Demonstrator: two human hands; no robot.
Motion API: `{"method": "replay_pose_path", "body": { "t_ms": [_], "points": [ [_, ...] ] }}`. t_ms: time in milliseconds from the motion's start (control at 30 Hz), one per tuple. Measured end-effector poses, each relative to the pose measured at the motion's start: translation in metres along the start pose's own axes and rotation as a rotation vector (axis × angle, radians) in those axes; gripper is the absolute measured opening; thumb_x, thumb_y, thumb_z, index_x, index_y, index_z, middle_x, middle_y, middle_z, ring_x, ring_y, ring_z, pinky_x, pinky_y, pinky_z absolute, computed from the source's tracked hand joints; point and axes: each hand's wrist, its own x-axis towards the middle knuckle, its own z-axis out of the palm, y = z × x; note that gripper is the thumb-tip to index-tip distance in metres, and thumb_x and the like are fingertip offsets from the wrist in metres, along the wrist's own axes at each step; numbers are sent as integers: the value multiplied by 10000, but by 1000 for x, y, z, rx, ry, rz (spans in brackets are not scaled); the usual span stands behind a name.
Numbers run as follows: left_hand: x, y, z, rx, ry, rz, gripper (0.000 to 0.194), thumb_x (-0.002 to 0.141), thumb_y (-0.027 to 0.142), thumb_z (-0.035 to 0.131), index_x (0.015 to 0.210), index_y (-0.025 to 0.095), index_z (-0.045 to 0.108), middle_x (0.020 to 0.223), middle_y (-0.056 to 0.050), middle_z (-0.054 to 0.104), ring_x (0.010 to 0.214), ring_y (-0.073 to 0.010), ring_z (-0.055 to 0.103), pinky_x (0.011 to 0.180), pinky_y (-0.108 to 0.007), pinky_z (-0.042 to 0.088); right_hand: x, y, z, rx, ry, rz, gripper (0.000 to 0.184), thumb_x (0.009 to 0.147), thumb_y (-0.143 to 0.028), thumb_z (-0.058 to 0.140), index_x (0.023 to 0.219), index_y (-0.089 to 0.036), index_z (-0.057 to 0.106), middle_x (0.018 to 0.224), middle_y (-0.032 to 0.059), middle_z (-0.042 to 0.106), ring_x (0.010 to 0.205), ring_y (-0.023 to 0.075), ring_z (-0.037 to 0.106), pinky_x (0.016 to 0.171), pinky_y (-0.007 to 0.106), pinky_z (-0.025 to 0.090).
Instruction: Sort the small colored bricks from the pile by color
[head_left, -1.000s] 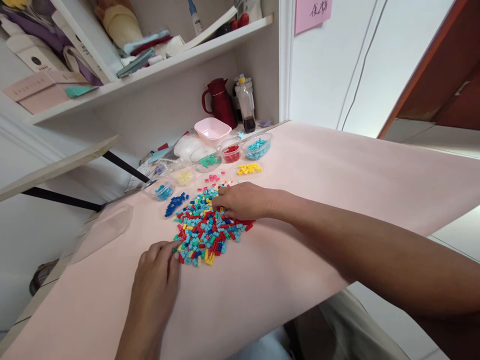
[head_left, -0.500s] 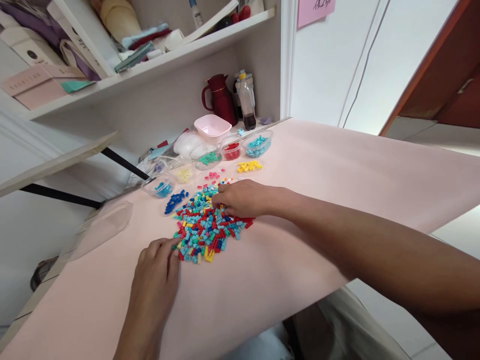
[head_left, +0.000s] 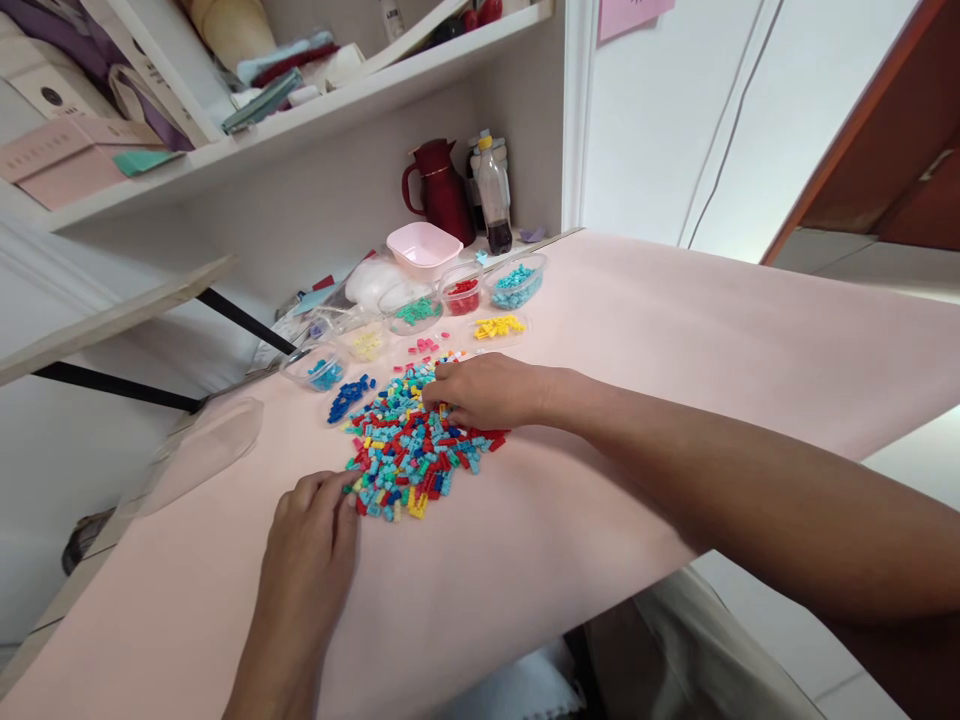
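A heap of small multicoloured toy bricks (head_left: 409, 450) lies on the pink-covered table. At its lower left edge rests my left hand (head_left: 311, 535), fingers bent, with a dark green brick (head_left: 349, 490) at the tips of thumb and forefinger. My right hand (head_left: 484, 390) reaches over the heap's right side, fingers curled down among the bricks; whatever its fingertips hold is hidden. Just behind are sorted bricks: dark blue ones (head_left: 350, 397), yellow ones (head_left: 500, 327) and loose pink ones (head_left: 424, 346).
Clear tubs hold red bricks (head_left: 463, 296), light blue bricks (head_left: 516, 286), green bricks (head_left: 417, 311) and blue bricks (head_left: 325, 375). A pink bowl (head_left: 424, 250), a dark red jug (head_left: 441, 190) and a bottle (head_left: 493, 195) stand behind. A clear lid (head_left: 217, 450) lies left. A shelf (head_left: 315, 110) overhangs the back.
The whole view has shifted slightly, with things sitting a little higher in the picture. Both hands stay at the same places on the heap; no brick has visibly been moved.
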Motion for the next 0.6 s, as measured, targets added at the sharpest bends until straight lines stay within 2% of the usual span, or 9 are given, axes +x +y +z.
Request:
{"method": "replay_pose_path", "body": {
  "t_ms": [600],
  "points": [
    [-1, 2, 0, 13, 0, -6, 341, 861, 349, 382, 1058, 226, 632, 1039, -74, 588, 972, -237, 516, 886, -421, 423, 1, 4, 5, -20, 12, -16, 315, 848, -272, 497, 1158, -251, 551, 1107, 83, 599, 855, 217, 581, 561, 271, 322]
  ]
}}
